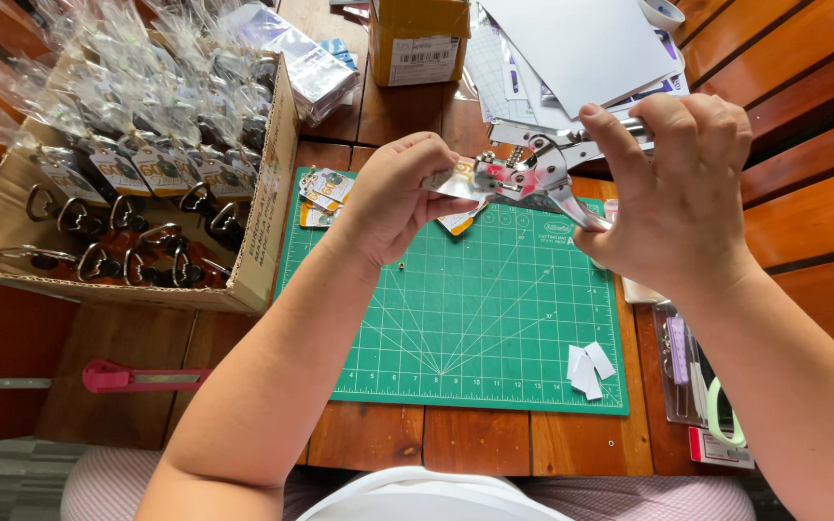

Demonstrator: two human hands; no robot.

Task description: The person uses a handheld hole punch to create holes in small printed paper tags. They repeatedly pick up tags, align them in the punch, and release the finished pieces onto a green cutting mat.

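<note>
A: Where's the tag?

B: Above the green mat [475,328], mid-tabletop. Left hand [393,198] pinches the small card tag [458,181]; right hand [673,193] squeezes the metal punch pliers [542,174].

A: Flimsy?

B: Probably light and bendy, so hold its edge.

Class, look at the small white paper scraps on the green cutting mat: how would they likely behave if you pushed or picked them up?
The white paper scraps look thin and flat, so probably very light and floppy. Lying loosely overlapped on the cutting mat, they would likely slide or scatter when nudged.

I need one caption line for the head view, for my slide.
Right hand squeezes a metal punch on a small tag held by the left hand above a green mat.
</note>
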